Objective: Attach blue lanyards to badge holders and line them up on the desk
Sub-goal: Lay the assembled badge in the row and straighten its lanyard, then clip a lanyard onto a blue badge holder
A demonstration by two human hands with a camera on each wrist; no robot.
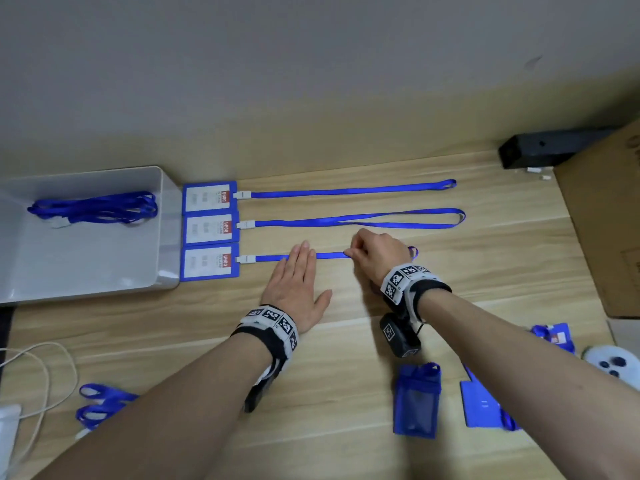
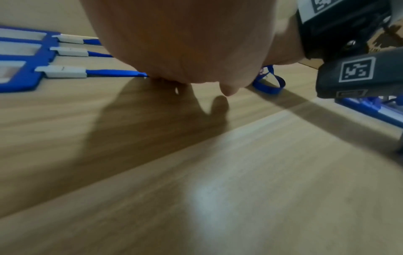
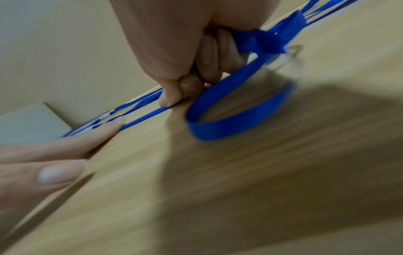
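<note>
The right hand (image 1: 375, 254) pinches the flat blue fabric lanyard (image 1: 330, 255) between thumb and forefinger, the other fingers curled in, with the strap's far loop (image 3: 229, 110) bunched beneath the palm. Just beside it, the left hand (image 1: 296, 285) lies flat with straight fingers pressing the same strap onto the pale wood-grain desk (image 1: 346, 393). That strap runs left through a white plastic clip (image 1: 246, 259) into the nearest blue rectangular badge holder with a white card (image 1: 209, 262), third in a column hard against a grey plastic tray (image 1: 166, 237). The two holders behind it already have their lanyards stretched straight to the right (image 1: 346, 192). So the step in hand looks like straightening the third lanyard, attachment done. The next move probably calls for drawing the bunched loop rightward while the flat hand anchors the strap, so that the holder does not slide out of line. More loose blue lanyards sit in the tray (image 1: 93, 207) and at the near left edge (image 1: 100, 403); unattached blue holders (image 1: 417, 400) lie near the right forearm, so the task seems partway through.
</note>
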